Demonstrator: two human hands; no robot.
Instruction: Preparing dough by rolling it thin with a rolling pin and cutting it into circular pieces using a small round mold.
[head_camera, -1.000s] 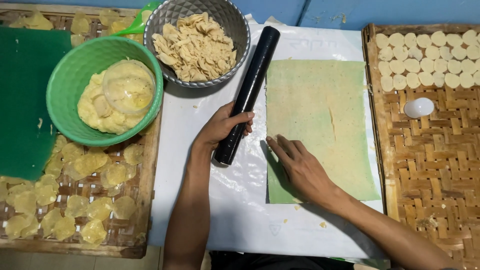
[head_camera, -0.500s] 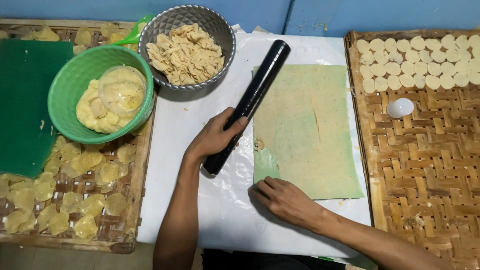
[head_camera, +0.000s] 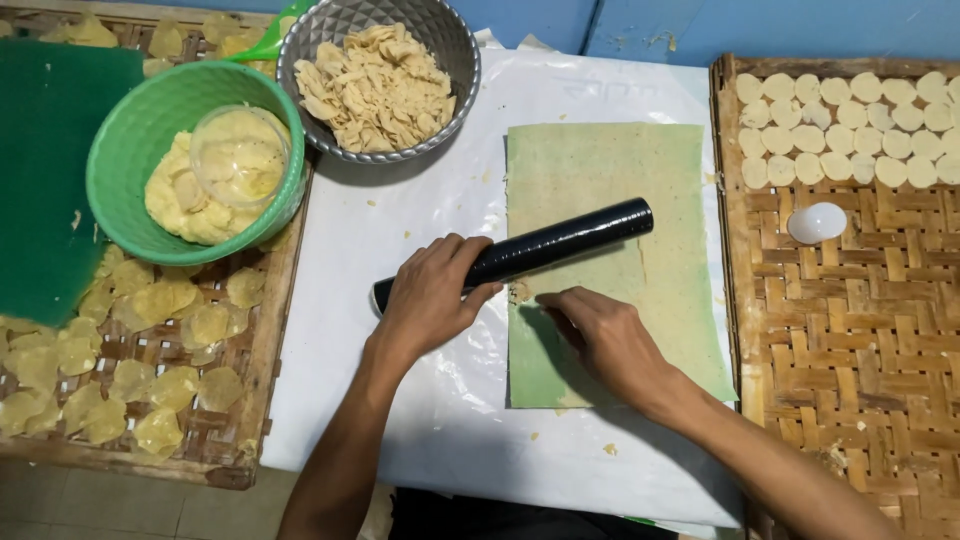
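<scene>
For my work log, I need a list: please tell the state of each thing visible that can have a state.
left hand: gripping the black roller
right hand: flat on the green sheet
black roller: lying slanted across the sheet's left edge
green sheet: spread flat
green bowl: holds yellow dough
metal bowl: full of pale pieces
right woven tray: rounds only along top

Lighting bright, even, from overhead. Soft shadows fall beneath the hands (head_camera: 520, 320) and the metal bowl (head_camera: 378, 85). Mild glare on the white sheet (head_camera: 440, 230). Focus sharp; edges slightly bowed.
</scene>
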